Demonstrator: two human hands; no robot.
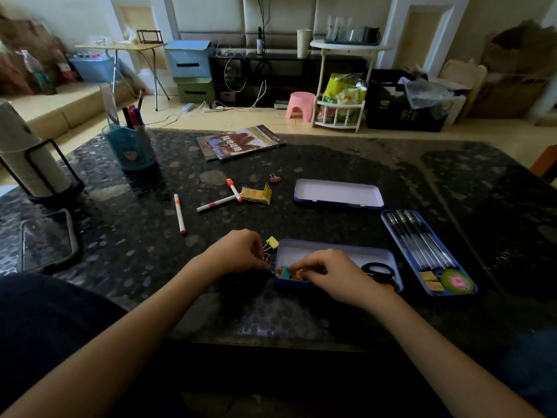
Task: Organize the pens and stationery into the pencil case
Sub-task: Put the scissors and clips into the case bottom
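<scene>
Both hands at near-left corner of pencil case (337,251) — binder-clip sorting step, by the look of it. Left hand (238,251) pinched narrow on wire handles of yellow binder clip (272,242), just outside the rim. Right hand (328,274) curled inside case over teal and orange clips (285,273); grip hidden, cannot tell. Beyond left hand: three markers (179,213), loose. Next, probably: yellow clip over the rim — then markers.
</scene>
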